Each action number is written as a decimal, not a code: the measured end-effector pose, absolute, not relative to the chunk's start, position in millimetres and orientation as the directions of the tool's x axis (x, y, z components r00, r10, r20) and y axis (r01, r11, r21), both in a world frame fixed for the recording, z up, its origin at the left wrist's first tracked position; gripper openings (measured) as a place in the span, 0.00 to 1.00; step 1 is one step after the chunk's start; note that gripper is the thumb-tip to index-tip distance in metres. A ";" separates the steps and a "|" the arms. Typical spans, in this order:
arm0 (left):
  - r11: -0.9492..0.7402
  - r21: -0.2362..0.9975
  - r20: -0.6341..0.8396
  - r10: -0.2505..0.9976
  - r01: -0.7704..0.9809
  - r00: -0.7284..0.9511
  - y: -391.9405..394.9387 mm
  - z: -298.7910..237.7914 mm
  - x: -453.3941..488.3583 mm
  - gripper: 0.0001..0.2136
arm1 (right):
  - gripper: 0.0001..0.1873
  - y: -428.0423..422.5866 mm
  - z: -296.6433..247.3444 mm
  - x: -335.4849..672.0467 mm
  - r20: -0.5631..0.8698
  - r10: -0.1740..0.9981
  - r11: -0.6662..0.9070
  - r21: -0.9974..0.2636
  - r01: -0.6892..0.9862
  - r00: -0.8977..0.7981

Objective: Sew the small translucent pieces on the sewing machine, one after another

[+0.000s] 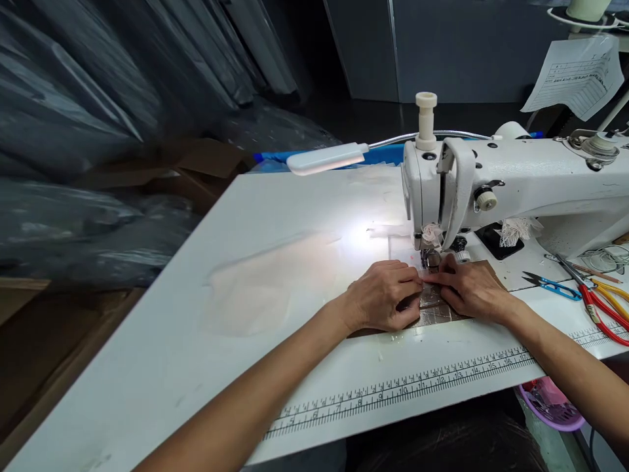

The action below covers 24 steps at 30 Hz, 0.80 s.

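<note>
A white sewing machine [521,174] stands at the right, its presser foot [430,259] lowered near a piece of pale sheer fabric [401,248]. Just left of the foot, my left hand [386,295] is closed, its fingers curled with the tips at the fabric's edge. My right hand [466,288] comes in from the other side, index finger pointing to the same spot, fingertips pinched at the fabric. Both hands rest over a brown, partly shiny sheet [437,316] on the table. Exactly what lies under the fingers is hidden.
Blue thread snips [553,286] and red-handled scissors [592,305] lie at the right. A lit lamp [327,158] hangs over the white table [187,387], which has a printed ruler [403,395] along its front. A purple basket [555,413] sits below; plastic-covered goods [98,85] stand left.
</note>
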<state>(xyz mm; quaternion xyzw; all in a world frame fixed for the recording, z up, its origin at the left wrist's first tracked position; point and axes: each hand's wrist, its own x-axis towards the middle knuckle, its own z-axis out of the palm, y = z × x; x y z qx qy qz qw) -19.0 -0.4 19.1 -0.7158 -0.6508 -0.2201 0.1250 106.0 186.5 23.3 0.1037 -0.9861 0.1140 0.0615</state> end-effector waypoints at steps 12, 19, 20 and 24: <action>-0.041 0.157 0.462 0.886 0.987 -0.036 -3.5 18.3 -22.0 0.12 | 0.21 185.8 24.1 108.5 0.166 -0.186 0.945 -0.238 -0.222 -0.968; -0.016 0.124 0.455 0.889 0.992 -0.042 -3.5 19.2 -22.8 0.13 | 0.20 183.8 24.2 108.9 0.177 -0.183 0.948 -0.229 -0.221 -0.967; -0.013 0.121 0.454 0.890 0.993 -0.043 -3.5 18.9 -23.3 0.12 | 0.20 183.3 23.8 108.8 0.180 -0.181 0.950 -0.224 -0.219 -0.967; 0.001 0.130 0.441 0.895 0.991 -0.059 -3.4 17.0 -26.1 0.13 | 0.21 182.1 20.5 109.2 0.175 -0.161 0.952 -0.232 -0.200 -0.971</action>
